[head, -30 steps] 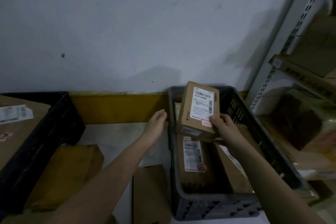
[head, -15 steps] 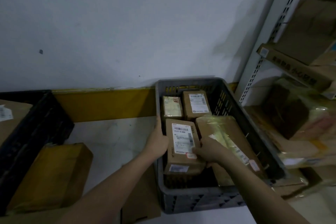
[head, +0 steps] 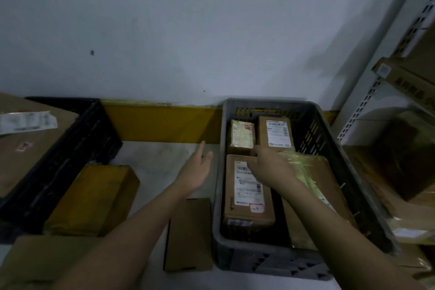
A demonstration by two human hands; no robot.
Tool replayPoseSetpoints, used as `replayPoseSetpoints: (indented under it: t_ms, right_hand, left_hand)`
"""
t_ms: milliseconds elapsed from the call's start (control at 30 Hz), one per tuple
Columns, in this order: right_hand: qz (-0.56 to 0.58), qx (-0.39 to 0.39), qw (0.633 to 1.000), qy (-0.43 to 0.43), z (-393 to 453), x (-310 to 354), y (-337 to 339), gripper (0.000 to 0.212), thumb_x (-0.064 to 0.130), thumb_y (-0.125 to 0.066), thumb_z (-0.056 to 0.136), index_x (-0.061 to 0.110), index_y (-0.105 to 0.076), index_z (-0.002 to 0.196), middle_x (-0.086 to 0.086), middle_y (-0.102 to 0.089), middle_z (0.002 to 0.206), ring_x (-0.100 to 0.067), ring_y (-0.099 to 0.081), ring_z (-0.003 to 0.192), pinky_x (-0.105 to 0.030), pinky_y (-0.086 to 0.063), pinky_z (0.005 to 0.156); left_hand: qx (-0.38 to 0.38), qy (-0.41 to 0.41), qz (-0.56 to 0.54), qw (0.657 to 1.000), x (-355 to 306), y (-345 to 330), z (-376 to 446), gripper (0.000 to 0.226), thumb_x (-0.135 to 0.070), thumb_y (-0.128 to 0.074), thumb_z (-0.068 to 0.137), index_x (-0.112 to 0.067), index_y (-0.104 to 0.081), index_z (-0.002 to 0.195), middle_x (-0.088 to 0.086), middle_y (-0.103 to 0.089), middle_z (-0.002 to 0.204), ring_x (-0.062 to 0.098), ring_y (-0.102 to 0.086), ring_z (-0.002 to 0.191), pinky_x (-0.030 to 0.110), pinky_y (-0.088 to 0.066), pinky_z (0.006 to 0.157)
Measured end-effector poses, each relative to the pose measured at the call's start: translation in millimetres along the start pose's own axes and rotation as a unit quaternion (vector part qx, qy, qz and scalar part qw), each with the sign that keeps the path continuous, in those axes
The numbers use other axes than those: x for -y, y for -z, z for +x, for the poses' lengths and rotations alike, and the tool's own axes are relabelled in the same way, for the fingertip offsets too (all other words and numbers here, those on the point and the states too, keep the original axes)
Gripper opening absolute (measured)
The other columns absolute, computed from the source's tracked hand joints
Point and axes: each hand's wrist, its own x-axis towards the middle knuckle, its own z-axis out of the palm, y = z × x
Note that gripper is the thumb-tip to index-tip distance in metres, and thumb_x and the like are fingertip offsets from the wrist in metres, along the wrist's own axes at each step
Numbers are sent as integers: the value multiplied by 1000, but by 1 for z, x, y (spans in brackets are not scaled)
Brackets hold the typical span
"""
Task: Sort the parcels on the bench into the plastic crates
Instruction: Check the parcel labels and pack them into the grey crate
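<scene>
Head view. Grey plastic crate (head: pixel 348 172) sits on the desk (head: pixel 153 160) at right, against the yellow wall strip (head: pixel 162 122). Inside it: a long labelled parcel (head: pixel 248 198) lying flat along the left wall, label up; two smaller parcels at the far end, a taped one (head: pixel 242 135) on the left and a labelled one (head: pixel 276 133) on the right, side by side; a large flat parcel in yellowish plastic wrap (head: pixel 313 186) along the right side.

Right hand (head: pixel 270 167) is over the far end of the long parcel, fingers extended and apparently resting on it; grip released, nothing held. Left hand (head: pixel 196 170) hovers above the desk just left of the crate's wall, fingers straight, grip released, empty.

Black crate (head: pixel 70 148) at far left holds a large brown box (head: pixel 26 146) with a white label. On the desk between the crates: a yellow-taped box (head: pixel 94 198), a dark brown box (head: pixel 188 233) just beside the grey crate, and a cardboard box (head: pixel 42 261) at the near left edge. Metal shelving (head: pixel 367 101) with cartons at right.
</scene>
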Motion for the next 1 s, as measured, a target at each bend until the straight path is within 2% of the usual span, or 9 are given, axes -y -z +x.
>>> replayPoseSetpoints:
  t_ms: [133, 233, 367, 500, 567, 667, 733, 867, 1000]
  right_hand:
    - [153, -51, 981, 111, -5, 69, 5, 25, 19, -47, 100, 13, -58, 122, -7, -58, 117, -24, -60, 99, -44, -53, 85]
    - [201, -18, 969, 140, -15, 122, -20, 31, 19, -47, 100, 14, -52, 131, -6, -52, 126, -23, -54, 111, -38, -49, 89]
    - [286, 145, 947, 10, -18, 166, -89, 49, 24, -48, 100, 17, -35, 146, -9, -45, 142, -30, -53, 122, -40, -49, 95]
    - [296, 176, 929, -134, -33, 157, -154, 51, 21, -46, 99, 11, -31, 147, -14, -34, 149, -32, -43, 131, -34, -41, 104]
    - [284, 175, 925, -181, -40, 140, -179, 53, 17, -42, 101, 8, -24, 150, -13, -30, 153, -31, -40, 133, -31, -38, 104]
    - [262, 168, 918, -246, -49, 122, -209, 57, 23, -32, 106, 7, -11, 157, -16, -21, 161, -32, -33, 141, -38, -32, 114]
    - [243, 152, 929, -235, -52, 116, -223, 59, 25, -39, 104, 6, -17, 155, -20, -24, 158, -35, -32, 141, -44, -31, 115]
    - [177, 183, 941, -225, -54, 102, -238, 79, 27, -47, 101, 8, 6, 157, -18, 1, 164, -36, -9, 150, -48, -16, 121]
    - [183, 165, 937, -247, -52, 89, -248, 73, 20, -48, 99, 5, -5, 157, -23, -17, 160, -38, -26, 145, -46, -28, 118]
  left_hand:
    - [-60, 105, 15, 993, 49, 40, -1, 60, -41, -38, 105, -16, -19, 157, 15, -35, 156, 34, -42, 136, 43, -36, 112]
    - [-73, 150, -3, 986, 75, 57, -15, 60, -36, -40, 106, -11, -20, 157, 14, -32, 157, 33, -43, 135, 38, -40, 105]
    - [-85, 182, -90, 975, 110, 55, -28, 61, -34, -47, 102, -14, -25, 155, 14, -40, 152, 32, -48, 131, 40, -43, 105]
    - [-79, 245, -151, 954, 125, 35, -40, 59, -31, -46, 101, -14, -28, 155, 12, -39, 153, 32, -45, 134, 37, -42, 106]
    - [-58, 273, -170, 945, 132, 22, -43, 59, -26, -41, 104, -9, -22, 156, 12, -41, 149, 31, -49, 127, 36, -45, 94]
    - [-35, 291, -186, 938, 149, 0, -40, 53, -23, -40, 103, -5, -30, 151, 10, -51, 129, 20, -54, 93, 28, -41, 67]
    - [-22, 320, -191, 928, 158, -11, -37, 49, -20, -38, 101, -4, -36, 148, 13, -55, 127, 23, -56, 92, 29, -45, 69]
    - [20, 352, -164, 921, 168, -24, -34, 42, -12, -36, 101, 2, -44, 140, 10, -55, 89, 22, -55, 74, 27, -45, 56]
    - [44, 355, -144, 923, 171, -29, -34, 30, -12, -37, 102, -2, -53, 125, 7, -51, 80, 19, -52, 70, 26, -43, 57]
